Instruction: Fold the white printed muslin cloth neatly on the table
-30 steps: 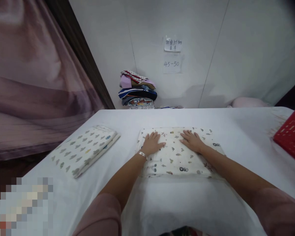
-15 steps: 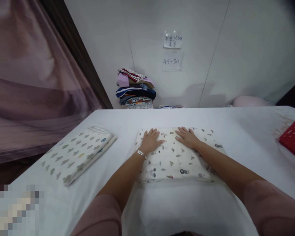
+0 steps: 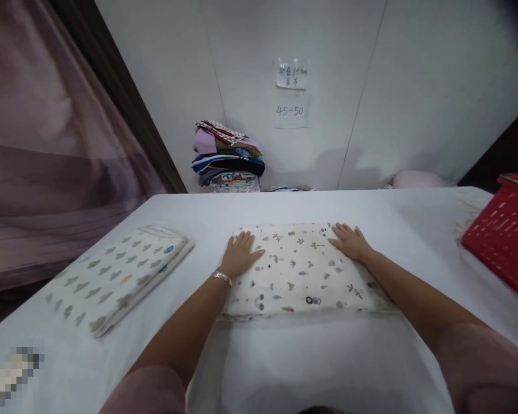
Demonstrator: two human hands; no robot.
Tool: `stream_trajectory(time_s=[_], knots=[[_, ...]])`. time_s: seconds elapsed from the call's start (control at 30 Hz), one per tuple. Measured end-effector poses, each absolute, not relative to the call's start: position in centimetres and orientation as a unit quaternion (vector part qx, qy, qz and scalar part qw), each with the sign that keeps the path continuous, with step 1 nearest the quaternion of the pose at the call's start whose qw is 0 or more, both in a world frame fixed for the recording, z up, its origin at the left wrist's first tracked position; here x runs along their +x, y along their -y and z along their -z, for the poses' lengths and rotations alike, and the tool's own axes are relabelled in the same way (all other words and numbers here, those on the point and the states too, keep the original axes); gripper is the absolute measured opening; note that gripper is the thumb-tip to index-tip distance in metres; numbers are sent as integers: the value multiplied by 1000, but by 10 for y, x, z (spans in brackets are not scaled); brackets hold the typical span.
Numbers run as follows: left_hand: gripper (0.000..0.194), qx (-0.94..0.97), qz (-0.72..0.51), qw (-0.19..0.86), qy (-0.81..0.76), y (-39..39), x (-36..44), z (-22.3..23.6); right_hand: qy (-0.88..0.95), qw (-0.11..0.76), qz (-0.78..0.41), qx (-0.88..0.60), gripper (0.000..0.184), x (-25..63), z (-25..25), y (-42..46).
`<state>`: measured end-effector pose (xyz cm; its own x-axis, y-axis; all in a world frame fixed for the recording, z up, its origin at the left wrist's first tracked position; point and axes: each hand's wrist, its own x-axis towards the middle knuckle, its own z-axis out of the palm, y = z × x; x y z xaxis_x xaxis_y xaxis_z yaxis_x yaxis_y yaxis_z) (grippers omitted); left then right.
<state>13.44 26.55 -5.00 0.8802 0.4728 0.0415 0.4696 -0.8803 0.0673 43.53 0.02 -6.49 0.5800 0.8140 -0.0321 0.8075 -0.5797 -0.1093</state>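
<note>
A cream cloth [image 3: 293, 276] with small printed figures lies folded into a flat rectangle in front of me. My left hand [image 3: 240, 253] rests flat near its far left corner, fingers spread, with a silver bracelet at the wrist. Near the far right corner my right hand [image 3: 349, 241] presses down, fingers stretched out. Neither hand grips anything. To the left lies a second folded cloth [image 3: 121, 276], white with grey cloud shapes, apart from both hands.
The white-covered table [image 3: 259, 207] reaches to a pale wall. Behind its far edge rises a stack of folded fabrics [image 3: 228, 158]. A red perforated basket [image 3: 505, 236] stands at the right. A pink curtain [image 3: 47, 144] hangs on the left, and handwritten signs [image 3: 292, 92] are on the wall.
My hands have slid apart over the cream cloth, the left toward its left edge and the right toward its right edge. The view has turned right, showing more of the red basket.
</note>
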Motion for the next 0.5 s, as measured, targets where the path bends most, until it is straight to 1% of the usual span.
stream_trajectory(time_s=[0.13,0.3,0.4,0.5], knots=[[67,969,-6,28,-247,-264,137,46,453,31,-57,-889,66,441,63,-4],[65,968,-12,30,-250,-265,137,45,458,47,-36,-887,64,445,66,-1],[63,967,0,48,-250,-266,138,42,459,51,-47,-886,60,442,60,1],[59,967,-6,72,-245,-256,130,34,478,90,-50,-872,58,418,49,14]])
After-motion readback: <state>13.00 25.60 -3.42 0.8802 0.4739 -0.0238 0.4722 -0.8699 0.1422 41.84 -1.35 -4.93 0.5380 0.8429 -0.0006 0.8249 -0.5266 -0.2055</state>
